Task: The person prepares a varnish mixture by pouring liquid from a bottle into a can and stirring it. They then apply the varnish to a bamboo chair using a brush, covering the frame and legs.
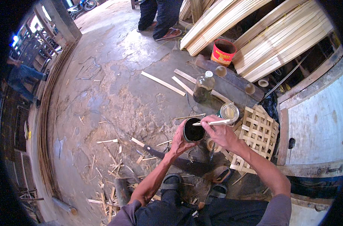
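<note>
My left hand [178, 138] is wrapped round the side of a round can [194, 130] with a dark inside, holding it up over the floor. A thin pale wooden stick [218, 122] is pinched in my right hand [219, 132], its left end at the can's mouth. What the dark stuff in the can is, I cannot make out. Just beyond my right hand stands a tin can [229, 112] with a shiny top. Behind that is a glass bottle [204, 88] with a white cap, partly filled. A woven bamboo-strip panel [255, 137] lies to the right of my right hand.
Wood shavings [115, 165] litter the concrete floor near my sandals [171, 182]. Loose wooden strips [163, 83] lie ahead. A red bucket [223, 52] and stacked pale slats [280, 35] stand at the far right. One person's legs [159, 17] are at the back, another person [24, 79] at the left.
</note>
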The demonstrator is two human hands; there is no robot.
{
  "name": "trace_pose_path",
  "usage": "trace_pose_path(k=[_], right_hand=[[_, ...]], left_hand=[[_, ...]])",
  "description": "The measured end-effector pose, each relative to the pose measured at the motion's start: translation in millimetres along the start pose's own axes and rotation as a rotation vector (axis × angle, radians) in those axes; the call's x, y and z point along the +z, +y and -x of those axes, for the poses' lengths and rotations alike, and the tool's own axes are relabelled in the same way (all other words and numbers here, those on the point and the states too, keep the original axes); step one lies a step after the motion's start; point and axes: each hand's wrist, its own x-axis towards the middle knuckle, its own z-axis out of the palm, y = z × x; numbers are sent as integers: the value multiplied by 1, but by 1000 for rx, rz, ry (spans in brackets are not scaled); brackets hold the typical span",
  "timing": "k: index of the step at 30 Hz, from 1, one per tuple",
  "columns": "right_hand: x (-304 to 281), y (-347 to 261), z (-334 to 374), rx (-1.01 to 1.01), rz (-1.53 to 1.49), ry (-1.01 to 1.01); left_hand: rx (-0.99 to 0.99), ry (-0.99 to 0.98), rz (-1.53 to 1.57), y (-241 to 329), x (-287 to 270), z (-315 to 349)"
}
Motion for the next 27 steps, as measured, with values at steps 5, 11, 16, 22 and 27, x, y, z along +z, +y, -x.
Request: trace_pose_path(k=[5, 11, 16, 22, 27], right_hand=[[-8, -13, 2, 123, -55, -117], [-23, -31, -9, 291, -234, -33], [-22, -19, -3, 81, -132, 174], [-40, -32, -2, 190, -196, 134], [-34, -12, 2, 271, -477, 396]], left_hand=[[-25, -23, -23, 0, 1, -4], [-33, 23, 57, -8, -3, 2], [-46, 36, 122, 12, 0, -8], [-27, 124, 59, -10, -14, 6], [-120, 183, -80, -28, -39, 13]])
